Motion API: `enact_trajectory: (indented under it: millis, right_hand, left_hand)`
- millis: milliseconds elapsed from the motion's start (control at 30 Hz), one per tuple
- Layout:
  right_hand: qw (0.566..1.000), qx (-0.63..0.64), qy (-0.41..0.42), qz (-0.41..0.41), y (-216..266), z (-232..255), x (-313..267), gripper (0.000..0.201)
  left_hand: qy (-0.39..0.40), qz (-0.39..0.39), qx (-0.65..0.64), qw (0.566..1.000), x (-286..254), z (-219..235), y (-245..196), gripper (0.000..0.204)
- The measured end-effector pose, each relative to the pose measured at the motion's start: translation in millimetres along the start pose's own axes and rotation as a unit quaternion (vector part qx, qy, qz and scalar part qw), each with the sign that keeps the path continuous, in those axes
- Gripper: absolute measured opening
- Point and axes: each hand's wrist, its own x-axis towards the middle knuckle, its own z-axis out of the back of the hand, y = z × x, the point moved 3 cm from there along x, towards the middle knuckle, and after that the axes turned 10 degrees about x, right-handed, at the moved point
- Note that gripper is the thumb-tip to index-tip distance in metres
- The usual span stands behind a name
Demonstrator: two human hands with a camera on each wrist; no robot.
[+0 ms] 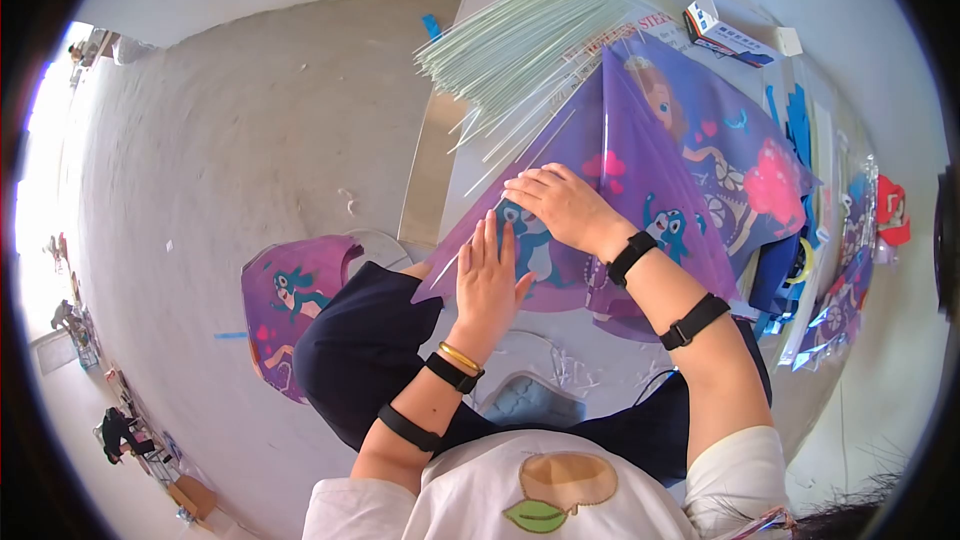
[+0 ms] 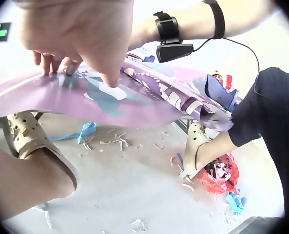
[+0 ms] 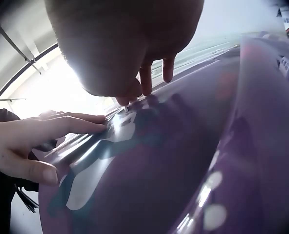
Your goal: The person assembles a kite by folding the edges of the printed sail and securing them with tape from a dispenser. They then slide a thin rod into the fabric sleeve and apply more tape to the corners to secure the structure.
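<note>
A purple printed plastic sheet (image 1: pixel 600 110) with blue cartoon animals and pink hearts spreads in front of me. A thin pale rod (image 1: pixel 555 132) runs along its left slanting edge. With fingers nearly straight, my left hand (image 1: pixel 488 280) rests flat on the sheet beside that edge, its fingertips at the rod. My right hand (image 1: pixel 570 210) reaches over the edge just beyond, its thumb and fingertips pinching the rod there. In the right wrist view the right hand's fingers (image 3: pixel 144 78) bend down onto the sheet's edge, and the left hand (image 3: pixel 42 139) lies close by.
A fanned bundle of pale rods (image 1: pixel 530 25) lies past the sheet. An opened small box (image 1: pixel 735 35) stands at the far right. Another purple printed piece (image 1: pixel 285 305) is on the left. Below are white scraps (image 2: pixel 120 141) and a red plastic bag (image 2: pixel 222 175).
</note>
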Motion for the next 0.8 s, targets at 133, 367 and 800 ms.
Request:
enact_trajectory:
  millis: [133,367,800]
  right_hand:
    - [0.999,0.004,0.035,-0.004,-2,4,10,0.035]
    - [0.999,0.011,0.029,-0.04,-2,4,17,0.036]
    - [0.996,-0.06,0.052,-0.031,-1,2,8,0.04]
  left_hand:
    - [0.001,-0.002,-0.015,1.0,0,5,-1,0.081]
    - [-0.042,0.015,-0.018,0.999,13,6,3,0.082]
    - [-0.077,0.057,-0.05,0.994,25,1,7,0.077]
